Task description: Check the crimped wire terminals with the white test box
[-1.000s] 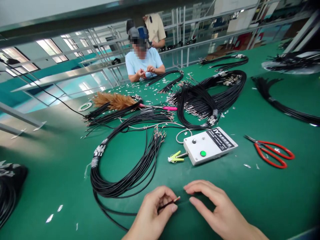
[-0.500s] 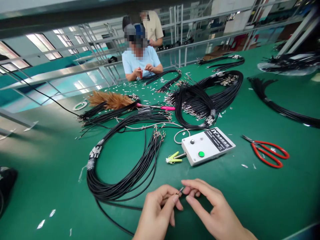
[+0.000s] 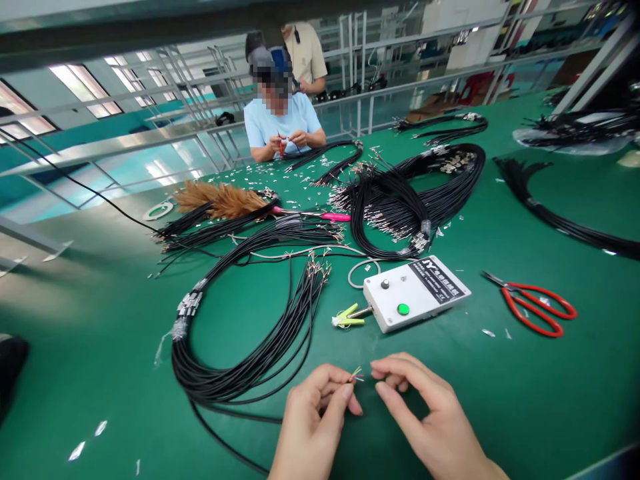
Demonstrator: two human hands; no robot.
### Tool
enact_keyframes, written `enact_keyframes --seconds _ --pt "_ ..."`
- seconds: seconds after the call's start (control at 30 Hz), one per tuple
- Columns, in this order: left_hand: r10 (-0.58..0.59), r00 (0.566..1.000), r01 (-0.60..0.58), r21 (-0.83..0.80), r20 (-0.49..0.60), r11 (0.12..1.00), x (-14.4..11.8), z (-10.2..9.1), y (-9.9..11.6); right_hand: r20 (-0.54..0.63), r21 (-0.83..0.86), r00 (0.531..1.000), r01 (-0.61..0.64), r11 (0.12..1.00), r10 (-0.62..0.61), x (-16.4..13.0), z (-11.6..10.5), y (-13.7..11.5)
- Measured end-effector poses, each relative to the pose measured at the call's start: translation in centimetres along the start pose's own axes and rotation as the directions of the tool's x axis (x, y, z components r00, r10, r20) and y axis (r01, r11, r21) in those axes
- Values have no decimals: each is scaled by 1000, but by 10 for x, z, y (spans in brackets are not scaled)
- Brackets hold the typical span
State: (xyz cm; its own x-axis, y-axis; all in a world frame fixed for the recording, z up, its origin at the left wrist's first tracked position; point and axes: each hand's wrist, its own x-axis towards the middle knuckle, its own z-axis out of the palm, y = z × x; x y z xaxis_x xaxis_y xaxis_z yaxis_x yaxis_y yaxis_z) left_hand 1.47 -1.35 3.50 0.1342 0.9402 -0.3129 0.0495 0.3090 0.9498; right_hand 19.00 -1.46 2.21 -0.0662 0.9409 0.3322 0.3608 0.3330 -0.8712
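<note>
Green tabletop (image 3: 500,413); black cable bundle (image 3: 260,353) beside the left hand (image 3: 313,427); white box (image 3: 415,293) with green button (image 3: 403,309); red-handled scissors (image 3: 537,308); brown feather duster (image 3: 220,200).

Cable end (image 3: 356,375) between both hands

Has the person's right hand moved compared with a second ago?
Yes. The right hand has drawn closer to the white box, toward the left hand pinching the cable end.
</note>
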Motion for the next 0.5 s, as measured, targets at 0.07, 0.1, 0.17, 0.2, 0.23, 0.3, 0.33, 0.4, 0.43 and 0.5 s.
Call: enact_keyframes --seconds 0.07,0.1,0.17,0.2,0.23,0.3,0.33,0.4,0.43,0.5 --pt "0 1000 -1 -18 -29 1000 -1 2 3 71 94 988 -146 985 139 3 4 -3" --pt "0 999 -1 -29 -46 1000 -2 3 5 114 137 973 -215 967 201 5 6 -5" --pt "1 997 -4 -44 -71 999 -3 4 7 195 230 935 -337 913 296 8 10 -8" --pt "3 997 -6 -48 -74 999 -3 5 7 225 278 917 -384 880 329 9 12 -9" --pt "5 997 -9 -50 -74 999 -3 5 7 249 330 902 -422 844 354 11 14 -10" --pt "15 997 -19 -58 -72 998 -3 4 6 292 430 866 -498 753 406 13 17 -11" --pt "21 997 -25 -67 -69 997 -3 4 4 320 477 843 -537 696 432 14 19 -11" --pt "26 998 -32 -99 -63 995 -2 2 1 393 554 787 -616 561 476 15 23 -9" --pt "23 998 -30 -119 -59 992 -1 2 -1 441 578 755 -652 490 484 16 25 -7" --pt "4 999 -12 -160 -53 987 1 1 -4 538 586 694 -716 379 479 16 30 -4"
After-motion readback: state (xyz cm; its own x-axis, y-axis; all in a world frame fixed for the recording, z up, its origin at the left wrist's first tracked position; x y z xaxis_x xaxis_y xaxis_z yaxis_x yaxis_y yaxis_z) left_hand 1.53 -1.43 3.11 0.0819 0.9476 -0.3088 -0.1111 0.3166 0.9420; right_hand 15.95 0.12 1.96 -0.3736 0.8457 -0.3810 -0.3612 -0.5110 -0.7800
